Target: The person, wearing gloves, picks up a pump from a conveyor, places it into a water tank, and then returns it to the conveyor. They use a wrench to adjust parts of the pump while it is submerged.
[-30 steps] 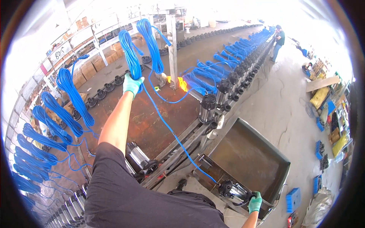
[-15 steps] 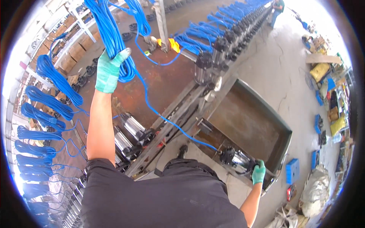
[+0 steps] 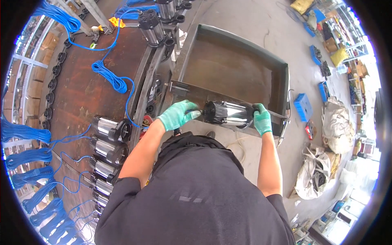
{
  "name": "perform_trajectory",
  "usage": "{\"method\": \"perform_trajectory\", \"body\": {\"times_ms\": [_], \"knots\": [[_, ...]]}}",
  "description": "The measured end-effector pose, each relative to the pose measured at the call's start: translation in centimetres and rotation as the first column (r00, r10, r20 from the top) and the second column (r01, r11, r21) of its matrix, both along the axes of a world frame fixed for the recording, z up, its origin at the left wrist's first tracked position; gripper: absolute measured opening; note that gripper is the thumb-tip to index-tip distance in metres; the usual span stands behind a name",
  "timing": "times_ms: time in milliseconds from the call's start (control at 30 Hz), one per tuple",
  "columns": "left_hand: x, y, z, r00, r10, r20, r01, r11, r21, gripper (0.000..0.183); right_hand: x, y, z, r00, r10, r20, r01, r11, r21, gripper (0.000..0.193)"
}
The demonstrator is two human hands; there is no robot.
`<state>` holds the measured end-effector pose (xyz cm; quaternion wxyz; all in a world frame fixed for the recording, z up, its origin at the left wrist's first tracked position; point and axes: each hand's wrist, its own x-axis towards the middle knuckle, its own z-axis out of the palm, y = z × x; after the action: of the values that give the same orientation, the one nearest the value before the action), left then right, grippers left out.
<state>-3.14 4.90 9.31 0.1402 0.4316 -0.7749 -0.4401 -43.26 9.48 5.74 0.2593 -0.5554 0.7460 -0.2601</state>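
Note:
A silver pump with black ends lies level over the near edge of a metal trough. My right hand, in a green glove, is closed on its right end. At the other end, my green-gloved left hand has its fingers curled with the tips by the pump's black cap. What those fingers pinch, if anything, is hidden. A small coil of blue cable lies on the rust-brown table. From it a strand runs down behind my left wrist.
Several silver pumps line the table's near edge, tied to blue cable bundles at far left. Another pump stands upright beyond the trough's left corner. A blue crate and white sacks are on the floor at right.
My left hand has let go of the raised blue cable bundle and come down to the pump's left end. The view has turned, and the pump is held nearer the middle.

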Motion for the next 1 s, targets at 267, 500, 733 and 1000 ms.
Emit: {"method": "perform_trajectory", "body": {"times_ms": [267, 500, 733, 1000], "knots": [[-1.3, -2.8, -6.3, 0.997, 0.058, 0.048, -0.053, 0.993, -0.11, 0.026, 2.9, 1.4, 1.8, 0.96, -0.046, -0.276, 0.061, 0.997, 0.046, 0.029], [-1.2, -3.0, -8.3, 0.968, 0.02, 0.252, 0.009, 0.994, -0.113, 0.031, 6.8, -0.2, 4.4, 0.926, 0.014, -0.378, 0.049, 0.987, 0.156, 0.028], [-4.0, -0.8, -4.7, 0.973, 0.165, 0.164, -0.149, 0.983, -0.109, 0.045, 4.2, 2.0, 4.4, 0.99, -0.004, -0.144, 0.02, 0.994, 0.107, 0.058], [-6.3, 2.6, -7.3, 0.886, 0.463, -0.035, -0.452, 0.877, 0.166, 0.06, -5.7, 10.6, -3.6, 0.846, -0.507, -0.166, 0.515, 0.857, 0.006, 0.049]]}}
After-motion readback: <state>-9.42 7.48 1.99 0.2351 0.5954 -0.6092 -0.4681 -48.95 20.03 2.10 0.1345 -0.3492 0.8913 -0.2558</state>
